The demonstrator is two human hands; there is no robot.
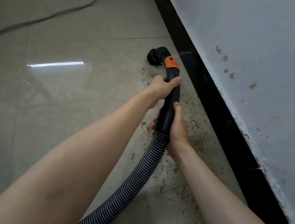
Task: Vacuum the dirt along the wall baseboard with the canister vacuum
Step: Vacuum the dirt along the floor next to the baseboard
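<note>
I hold a black curved vacuum wand [172,96] with an orange collar [172,62] and a round brush nozzle [153,58] that sits on the tiled floor near the black baseboard [213,99]. My left hand [163,88] grips the wand just below the collar. My right hand [177,128] grips the cuff where the ribbed grey hose [137,179] joins. Brown dirt [192,140] is scattered on the floor along the baseboard, mostly beneath and behind my hands.
A grey-white wall [263,68] with stains rises above the baseboard on the right. A dark power cord [49,16] trails across the glossy beige tiles at the upper left. The canister is out of view.
</note>
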